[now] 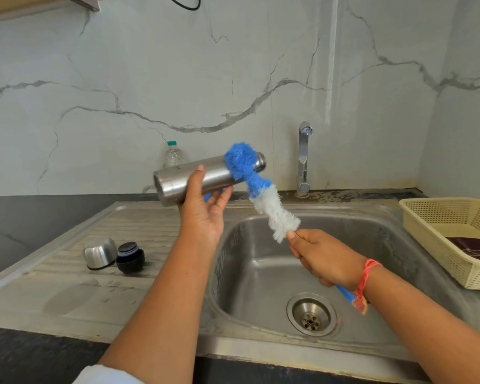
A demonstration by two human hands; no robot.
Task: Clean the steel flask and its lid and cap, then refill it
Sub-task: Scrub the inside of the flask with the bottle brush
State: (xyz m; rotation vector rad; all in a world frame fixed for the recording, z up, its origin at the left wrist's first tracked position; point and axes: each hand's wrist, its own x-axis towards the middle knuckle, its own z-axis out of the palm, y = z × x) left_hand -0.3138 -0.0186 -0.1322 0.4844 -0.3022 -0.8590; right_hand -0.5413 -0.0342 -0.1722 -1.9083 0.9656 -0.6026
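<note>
The steel flask [194, 178] is held almost level above the left rim of the sink [261, 273], base toward the camera and neck pointing right. It is clasped by the left hand [203, 209], thumb over the top and fingers curled beneath. Its mouth is uncovered; what lies inside cannot be seen. The blue end of a bottle brush [261, 189] is pressed against the outside of the flask's shoulder and neck, and the white bristles run down toward the right hand [324, 259], which is closed tightly round the brush's handle. The blue end of the handle shows below that wrist, where an orange thread [367, 275] is tied.

The steel cap [99, 253] and the black lid [130, 257] are laid side by side, touching, on the ribbed draining board [53, 273] left of the basin. A cream basket [438, 217] is set at the sink's right edge, with something dark and patterned lying in it. A clear plastic bottle [173, 155] with a green top stands at the wall, partly hidden behind the flask; its contents cannot be told. The tap [304, 159] is mounted behind the basin.
</note>
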